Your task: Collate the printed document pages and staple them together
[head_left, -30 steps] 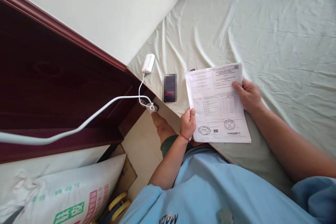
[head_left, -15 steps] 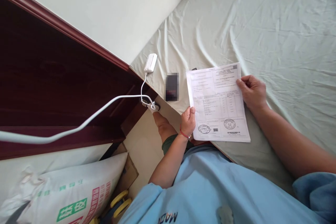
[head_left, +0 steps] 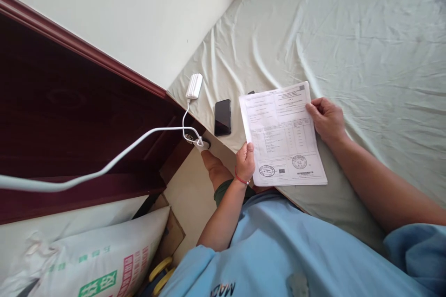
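Note:
A stack of printed paper sheets, with a table of text and two round stamps near its lower edge, is held up over the bed. My left hand, a red string bracelet at its wrist, pinches the lower left edge. On the upper right edge my right hand grips the sheets between thumb and fingers. A black smartphone lies on the bed sheet to the left of the papers. Behind the papers' top left corner a small dark object peeks out, mostly hidden.
A white power strip rests at the bed's corner, its white cable hanging across the left side. The bed has a pale green sheet. Dark red wood panelling and a white printed sack are at left.
The whole view has shifted slightly, so the papers and both hands appear a little farther left. Both hands keep their hold on the sheets.

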Tool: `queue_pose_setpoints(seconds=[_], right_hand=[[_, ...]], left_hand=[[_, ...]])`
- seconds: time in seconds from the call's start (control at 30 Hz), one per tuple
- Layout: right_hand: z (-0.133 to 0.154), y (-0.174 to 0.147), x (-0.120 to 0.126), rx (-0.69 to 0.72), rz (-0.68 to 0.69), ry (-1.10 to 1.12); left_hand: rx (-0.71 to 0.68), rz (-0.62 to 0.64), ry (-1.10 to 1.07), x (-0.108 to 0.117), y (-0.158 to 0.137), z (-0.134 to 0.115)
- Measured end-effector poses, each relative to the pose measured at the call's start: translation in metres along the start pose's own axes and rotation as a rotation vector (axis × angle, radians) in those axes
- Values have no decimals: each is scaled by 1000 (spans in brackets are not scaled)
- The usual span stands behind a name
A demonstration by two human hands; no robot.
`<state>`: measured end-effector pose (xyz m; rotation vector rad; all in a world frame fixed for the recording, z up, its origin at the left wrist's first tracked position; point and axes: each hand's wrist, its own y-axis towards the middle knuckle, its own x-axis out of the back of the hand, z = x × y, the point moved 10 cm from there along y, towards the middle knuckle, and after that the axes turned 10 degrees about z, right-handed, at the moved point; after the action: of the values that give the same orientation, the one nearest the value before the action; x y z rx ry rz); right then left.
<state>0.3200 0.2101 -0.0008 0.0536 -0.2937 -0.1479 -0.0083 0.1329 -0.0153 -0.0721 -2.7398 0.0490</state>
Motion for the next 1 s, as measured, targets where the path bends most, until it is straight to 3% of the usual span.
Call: queue_pose_setpoints(seconds=[0.2,0.67,0.87,1.0], right_hand=[[-4,1,-2,3,-19,91],[7,-6,2,42,-53,-32],[28,-11,6,135,-85,-145],[28,-9,-1,167,-14,60]], left_hand=[[-3,-24,29,0,0,-2],[11,-32,90,1,2,-7],[17,-25,39,-1,4,-3],[9,-31,28,-1,5,-5]])
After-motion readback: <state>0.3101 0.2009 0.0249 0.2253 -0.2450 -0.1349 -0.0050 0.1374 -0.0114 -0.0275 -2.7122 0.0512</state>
